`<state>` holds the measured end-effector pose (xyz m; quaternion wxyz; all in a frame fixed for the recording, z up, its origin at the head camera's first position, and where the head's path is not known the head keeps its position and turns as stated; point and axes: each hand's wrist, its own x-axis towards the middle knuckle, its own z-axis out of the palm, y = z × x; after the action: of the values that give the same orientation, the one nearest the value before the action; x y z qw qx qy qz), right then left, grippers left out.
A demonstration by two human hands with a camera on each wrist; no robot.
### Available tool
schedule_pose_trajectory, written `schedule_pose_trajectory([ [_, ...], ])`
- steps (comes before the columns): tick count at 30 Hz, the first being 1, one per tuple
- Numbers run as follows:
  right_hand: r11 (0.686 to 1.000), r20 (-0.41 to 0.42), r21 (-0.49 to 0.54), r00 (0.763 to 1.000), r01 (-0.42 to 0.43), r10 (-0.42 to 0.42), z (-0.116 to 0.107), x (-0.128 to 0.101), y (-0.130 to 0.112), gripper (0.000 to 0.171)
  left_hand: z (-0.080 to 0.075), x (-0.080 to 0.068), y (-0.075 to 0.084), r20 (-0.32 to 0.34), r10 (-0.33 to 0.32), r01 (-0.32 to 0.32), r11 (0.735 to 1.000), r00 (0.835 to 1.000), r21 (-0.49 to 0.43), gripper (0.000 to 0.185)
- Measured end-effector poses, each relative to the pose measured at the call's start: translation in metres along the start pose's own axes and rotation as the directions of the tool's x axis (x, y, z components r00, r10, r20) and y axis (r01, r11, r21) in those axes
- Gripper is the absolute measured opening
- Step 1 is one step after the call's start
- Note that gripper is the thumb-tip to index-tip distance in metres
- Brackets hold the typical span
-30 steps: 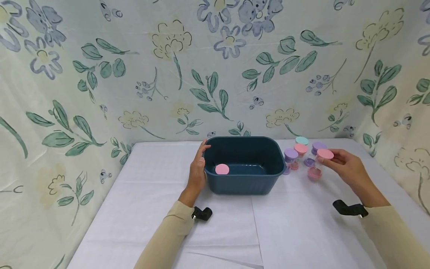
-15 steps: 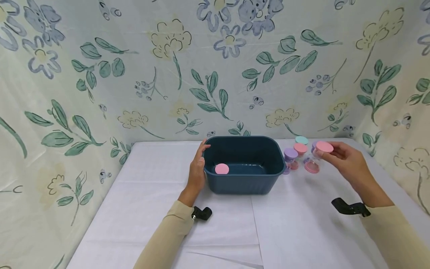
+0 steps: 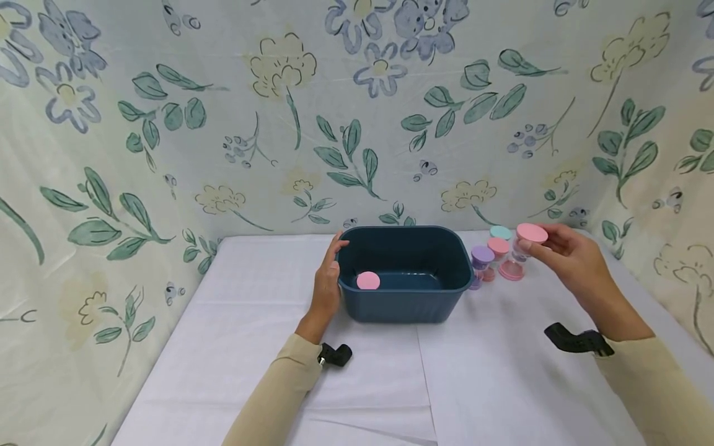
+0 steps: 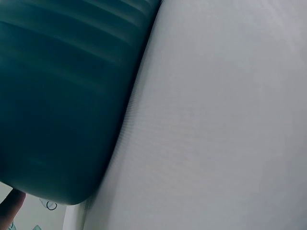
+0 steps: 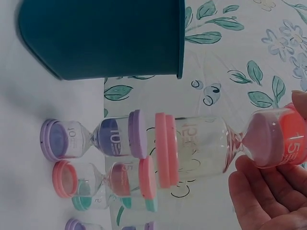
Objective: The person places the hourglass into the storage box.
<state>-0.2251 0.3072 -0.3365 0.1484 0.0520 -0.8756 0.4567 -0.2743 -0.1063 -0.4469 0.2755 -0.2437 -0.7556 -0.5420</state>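
Note:
My right hand (image 3: pixel 577 263) holds a pink sand timer (image 3: pixel 532 233) by its upper end, thumb on the near side. In the right wrist view this timer's clear glass (image 5: pixel 204 146) shows, with pink sand at the held end, and it hangs above the table. My left hand (image 3: pixel 326 282) lies along the left end of a dark blue bin (image 3: pixel 401 308), fingers straight and fingertips at the rim. A round pink cap (image 3: pixel 368 280) shows inside the bin. The bin's ribbed wall (image 4: pixel 62 96) fills the left part of the left wrist view.
Right of the bin stand a purple sand timer (image 3: pixel 483 255), a coral one (image 3: pixel 499 246) and a teal one (image 3: pixel 500 233), close together. Another purple timer (image 5: pixel 76 224) is partly cut off in the right wrist view. A floral cloth (image 3: pixel 390 124) hangs behind the white table (image 3: pixel 251 359).
My right hand has raised the pink sand timer and moved it slightly back and left; it now covers much of the second purple timer. The left hand and the bin stay in place.

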Motion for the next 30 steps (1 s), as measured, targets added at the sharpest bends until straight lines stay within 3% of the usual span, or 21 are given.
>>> schedule_pose_trajectory([
  [12, 0.995, -0.011, 0.071, 0.998, 0.069, -0.069, 0.004, 0.002, -0.014, 0.051, 0.001, 0.001, -0.003, 0.002, -0.015, 0.015, 1.000, 1.000, 0.001, 0.064],
  [19, 0.999, -0.018, 0.039, 0.999, 0.030, -0.030, 0.004, 0.005, -0.025, 0.055, 0.001, 0.001, -0.003, 0.005, -0.041, 0.041, 0.999, 0.999, 0.021, 0.064],
  [25, 0.998, -0.014, 0.048, 0.999, 0.043, -0.042, 0.006, 0.006, -0.032, 0.053, 0.001, 0.001, -0.003, 0.004, -0.028, 0.028, 1.000, 1.000, 0.008, 0.069],
  [30, 0.994, -0.010, 0.087, 0.998, 0.070, -0.069, 0.009, 0.006, -0.036, 0.049, 0.002, 0.000, -0.002, 0.000, -0.007, 0.007, 1.000, 1.000, -0.006, 0.062],
])
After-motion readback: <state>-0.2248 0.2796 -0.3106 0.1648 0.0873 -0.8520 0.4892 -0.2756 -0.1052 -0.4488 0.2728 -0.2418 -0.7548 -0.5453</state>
